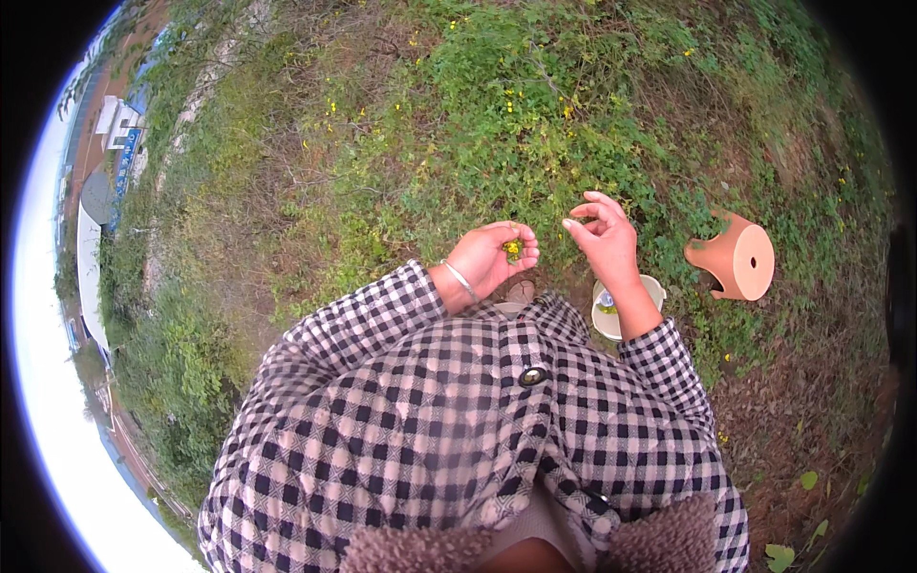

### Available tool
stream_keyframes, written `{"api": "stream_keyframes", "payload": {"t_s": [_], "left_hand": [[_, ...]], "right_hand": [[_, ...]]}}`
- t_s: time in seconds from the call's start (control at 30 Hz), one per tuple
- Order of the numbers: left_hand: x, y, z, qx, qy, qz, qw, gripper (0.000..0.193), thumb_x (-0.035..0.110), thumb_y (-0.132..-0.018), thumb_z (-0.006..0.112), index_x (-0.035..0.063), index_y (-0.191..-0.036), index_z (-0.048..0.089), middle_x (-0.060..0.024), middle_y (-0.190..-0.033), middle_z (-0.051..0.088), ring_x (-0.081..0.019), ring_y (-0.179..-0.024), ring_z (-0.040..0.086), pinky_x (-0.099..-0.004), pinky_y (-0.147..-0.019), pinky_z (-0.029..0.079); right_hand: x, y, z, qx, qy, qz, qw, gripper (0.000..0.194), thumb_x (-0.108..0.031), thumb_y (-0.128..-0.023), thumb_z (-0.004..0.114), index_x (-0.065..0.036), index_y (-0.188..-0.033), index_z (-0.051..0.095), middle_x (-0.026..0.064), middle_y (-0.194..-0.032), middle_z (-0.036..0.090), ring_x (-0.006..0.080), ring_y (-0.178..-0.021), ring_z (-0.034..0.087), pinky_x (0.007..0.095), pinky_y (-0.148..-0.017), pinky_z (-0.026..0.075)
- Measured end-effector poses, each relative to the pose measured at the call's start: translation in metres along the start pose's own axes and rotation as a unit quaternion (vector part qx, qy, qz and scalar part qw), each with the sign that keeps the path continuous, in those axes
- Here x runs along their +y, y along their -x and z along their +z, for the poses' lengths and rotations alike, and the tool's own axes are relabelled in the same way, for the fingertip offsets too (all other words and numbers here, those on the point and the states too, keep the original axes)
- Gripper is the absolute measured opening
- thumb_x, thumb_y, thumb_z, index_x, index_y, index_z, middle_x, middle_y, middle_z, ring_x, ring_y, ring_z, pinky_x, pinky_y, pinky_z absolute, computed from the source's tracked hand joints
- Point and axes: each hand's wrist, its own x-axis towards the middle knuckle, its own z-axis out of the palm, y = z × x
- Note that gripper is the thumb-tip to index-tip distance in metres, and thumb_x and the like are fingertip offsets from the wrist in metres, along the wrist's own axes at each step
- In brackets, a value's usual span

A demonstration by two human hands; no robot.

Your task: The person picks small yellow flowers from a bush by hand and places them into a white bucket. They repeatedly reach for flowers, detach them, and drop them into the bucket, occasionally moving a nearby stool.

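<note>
My left hand (494,258), with a silver bangle at its wrist, is curled around several small yellow flowers (512,249) that show in its palm. To its right, my right hand (605,236) is raised over the green plants with thumb and fingers bent and apart; nothing shows between them. Below my right wrist, a white bucket (607,326) stands on the ground, partly hidden by the forearm. Some yellow-green matter and a pale bluish item lie inside it. Leafy plants (530,143) with scattered yellow blossoms grow in front of both hands.
An orange-brown plastic stool (752,261) lies tipped on its side among the plants at right. Dry leaves and grass (781,401) cover the ground at lower right. Bushes (179,344) grow at left, with buildings and a blue sign (125,168) bearing writing beyond.
</note>
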Motion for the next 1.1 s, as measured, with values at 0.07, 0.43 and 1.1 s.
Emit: {"api": "stream_keyframes", "payload": {"t_s": [0.07,0.43,1.1], "left_hand": [[-0.006,-0.013,0.013,0.008,0.000,0.083,0.997,0.019,0.009,-0.093,0.038,-0.0005,-0.094,0.054,-0.0091,-0.092,0.056,-0.0198,-0.089,0.054,-0.0337,-0.084,0.046],[-0.031,-0.025,0.062,0.079,-0.557,0.499,0.659,0.014,0.002,-0.080,0.051,0.0032,-0.088,0.062,-0.0093,-0.091,0.061,-0.0275,-0.094,0.055,-0.0360,-0.090,0.040],[-0.065,-0.014,-0.071,0.073,-0.465,-0.073,0.879,0.018,0.002,-0.089,0.056,-0.0023,-0.105,0.062,-0.0041,-0.092,0.066,-0.0061,-0.068,0.057,-0.0187,-0.062,0.048]], "right_hand": [[-0.007,0.000,0.009,-0.027,-0.352,0.140,0.925,0.023,-0.019,-0.091,0.057,-0.001,-0.104,0.061,0.0097,-0.115,0.057,0.0132,-0.085,0.058,0.0271,-0.077,0.048],[-0.011,-0.001,0.068,-0.063,-0.805,0.152,0.570,0.030,-0.024,-0.096,0.043,0.000,-0.105,0.057,0.0114,-0.110,0.057,0.0264,-0.107,0.052,0.0374,-0.102,0.038],[0.374,0.219,-0.051,0.271,-0.479,0.533,0.643,0.017,-0.015,-0.094,0.049,0.000,-0.097,0.056,0.0095,-0.087,0.056,0.0157,-0.075,0.054,0.0250,-0.059,0.050]]}}
